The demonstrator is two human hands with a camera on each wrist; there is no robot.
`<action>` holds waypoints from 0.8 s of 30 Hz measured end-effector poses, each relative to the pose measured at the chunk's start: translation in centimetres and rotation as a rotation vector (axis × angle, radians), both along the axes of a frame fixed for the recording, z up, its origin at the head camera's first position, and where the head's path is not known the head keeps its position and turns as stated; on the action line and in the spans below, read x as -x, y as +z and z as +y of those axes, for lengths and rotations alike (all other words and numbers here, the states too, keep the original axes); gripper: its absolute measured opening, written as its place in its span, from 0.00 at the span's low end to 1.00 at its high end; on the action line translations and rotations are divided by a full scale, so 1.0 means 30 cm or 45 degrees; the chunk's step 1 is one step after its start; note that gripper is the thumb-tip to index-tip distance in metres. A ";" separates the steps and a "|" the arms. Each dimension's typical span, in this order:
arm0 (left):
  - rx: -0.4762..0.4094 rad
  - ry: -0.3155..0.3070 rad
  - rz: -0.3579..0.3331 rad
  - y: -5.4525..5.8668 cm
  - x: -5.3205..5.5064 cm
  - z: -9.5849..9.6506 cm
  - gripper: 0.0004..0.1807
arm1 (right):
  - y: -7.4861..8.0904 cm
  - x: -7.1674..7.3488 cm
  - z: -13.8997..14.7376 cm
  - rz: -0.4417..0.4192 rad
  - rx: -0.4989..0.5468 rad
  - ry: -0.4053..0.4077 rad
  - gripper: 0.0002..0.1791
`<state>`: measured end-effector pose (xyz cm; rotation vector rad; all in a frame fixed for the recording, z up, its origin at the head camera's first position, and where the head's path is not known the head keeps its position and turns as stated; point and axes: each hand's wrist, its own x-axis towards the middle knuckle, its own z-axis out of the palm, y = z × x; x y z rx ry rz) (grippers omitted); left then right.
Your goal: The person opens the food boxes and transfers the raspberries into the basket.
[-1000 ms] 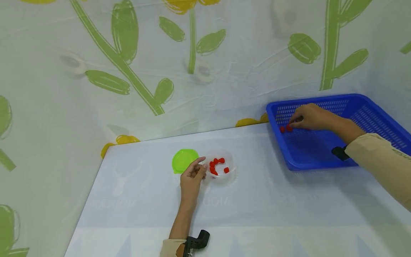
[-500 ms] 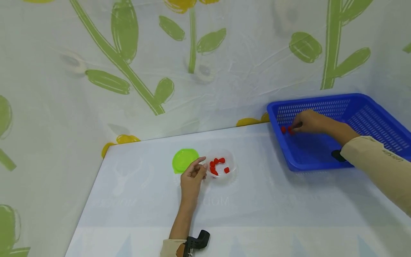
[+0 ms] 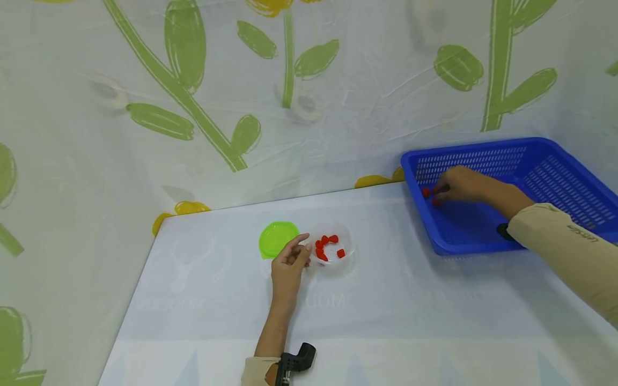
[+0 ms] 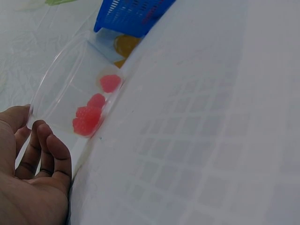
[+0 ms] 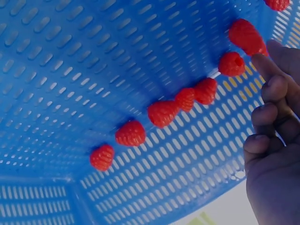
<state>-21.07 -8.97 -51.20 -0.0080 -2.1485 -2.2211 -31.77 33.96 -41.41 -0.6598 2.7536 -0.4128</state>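
My left hand (image 3: 288, 268) pinches the rim of a clear plastic bowl (image 3: 348, 241) between thumb and fingers. Several red raspberries (image 4: 89, 117) lie in that bowl, seen through its wall in the left wrist view. My right hand (image 3: 463, 184) reaches into a blue basket (image 3: 436, 238), near its left end. In the right wrist view, thumb and index fingertip meet at a raspberry (image 5: 258, 48), partly covered by the fingers, close against another raspberry (image 5: 241, 33). More raspberries (image 5: 162, 113) lie in a row along the basket's slotted side.
A bright green lid (image 3: 277, 238) lies on the white table (image 3: 386, 300), just left of the bowl. Behind the table hangs a pale sheet (image 3: 362, 134) printed with leaves. The basket's raised walls surround the right hand.
Inside the basket, my right hand has shifted slightly down, and a raspberry by its fingers now sits lower. My left hand stays at the bowl.
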 end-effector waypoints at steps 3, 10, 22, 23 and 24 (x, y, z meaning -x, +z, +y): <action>-0.003 -0.006 -0.002 0.004 -0.001 0.001 0.17 | 0.031 -0.014 -0.003 0.010 0.008 -0.043 0.08; -0.006 0.003 -0.021 0.007 -0.003 -0.001 0.17 | 0.119 -0.045 -0.025 0.130 0.024 -0.085 0.07; -0.010 -0.007 -0.031 0.107 -0.041 0.009 0.16 | 0.232 -0.143 -0.112 0.260 0.064 -0.093 0.06; -0.014 -0.008 -0.029 0.109 -0.042 0.009 0.16 | 0.240 -0.154 -0.124 0.270 0.077 -0.091 0.06; -0.018 -0.011 -0.025 0.110 -0.043 0.008 0.16 | 0.248 -0.165 -0.136 0.283 0.082 -0.089 0.07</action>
